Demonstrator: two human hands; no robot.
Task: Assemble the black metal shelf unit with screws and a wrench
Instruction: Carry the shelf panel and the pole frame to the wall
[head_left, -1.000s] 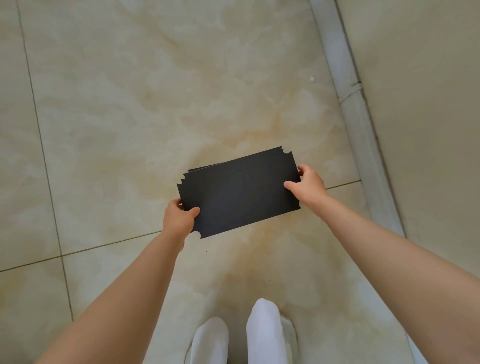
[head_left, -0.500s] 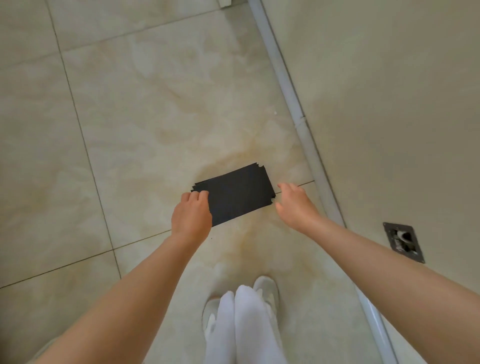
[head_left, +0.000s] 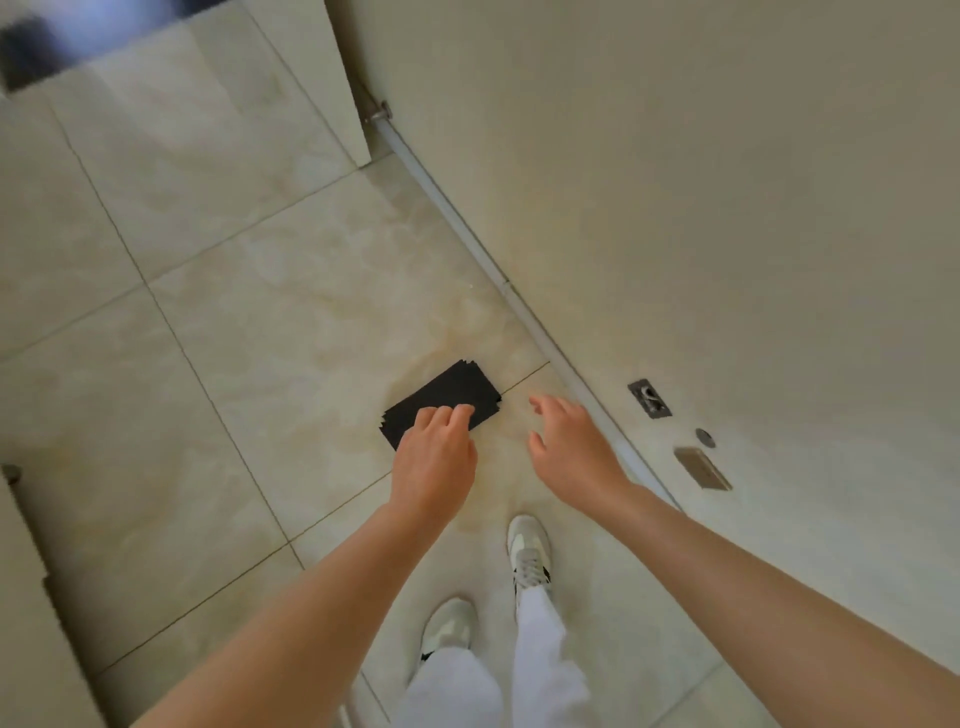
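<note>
On the tiled floor, a stack of black metal shelf panels lies flat near the wall's baseboard. The left hand hovers over its near edge, fingers loosely curled, gripping nothing. Just right, the right hand spreads open, apart from the panels.

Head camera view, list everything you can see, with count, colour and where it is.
panels: small stack, count unclear, black, flat on the floor by the wall
floor: one, cream tiles, below everything
wall: one, pale, right
pipe: one, white, along the wall's foot
socket: one, dark, low on the wall
plate: one, brownish, low on the wall
shoes: two, white, bottom centre
left hand: one, fingers loosely curled, over the panels
right hand: one, fingers spread, beside the panels
</note>
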